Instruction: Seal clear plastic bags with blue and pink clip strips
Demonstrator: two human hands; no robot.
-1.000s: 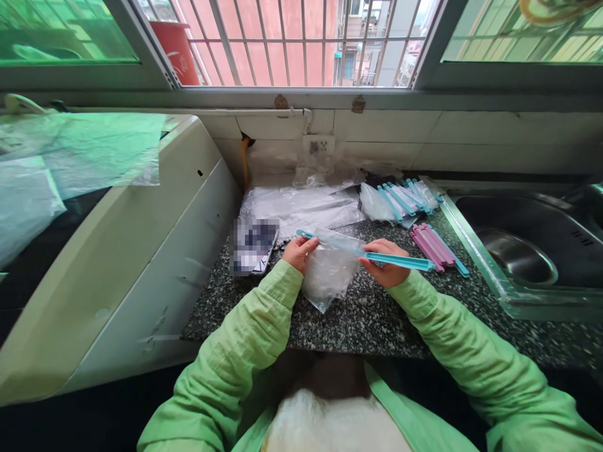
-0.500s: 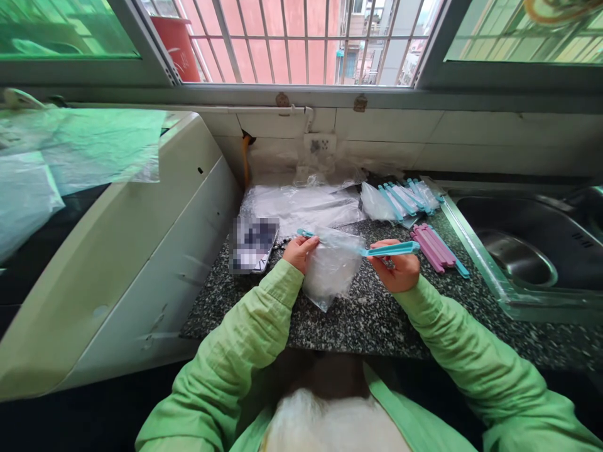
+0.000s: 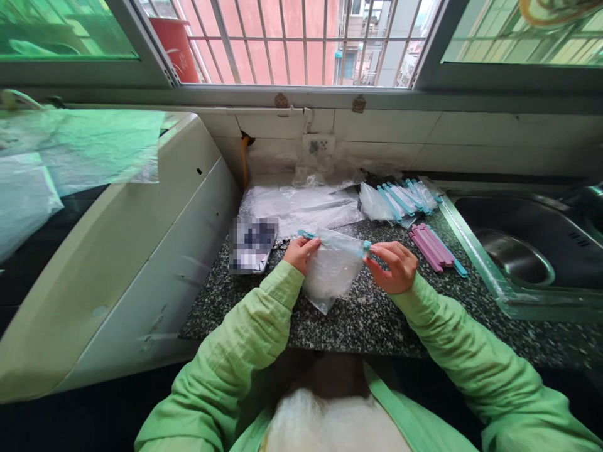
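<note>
Clip (image 3: 332,242) folded shut across bag (image 3: 330,270), between left hand (image 3: 298,252), right hand (image 3: 394,266).

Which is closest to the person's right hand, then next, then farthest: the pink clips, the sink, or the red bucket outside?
From the right hand:
1. Pink clips, on the counter just right of it.
2. Sink, farther right.
3. Red bucket, beyond the window, upper left.

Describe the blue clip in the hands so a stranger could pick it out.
On the counter left of the sink, a clear bag is held up. The blue clip spans its top, left hand and right hand at its ends; other clips lie loose.
</note>
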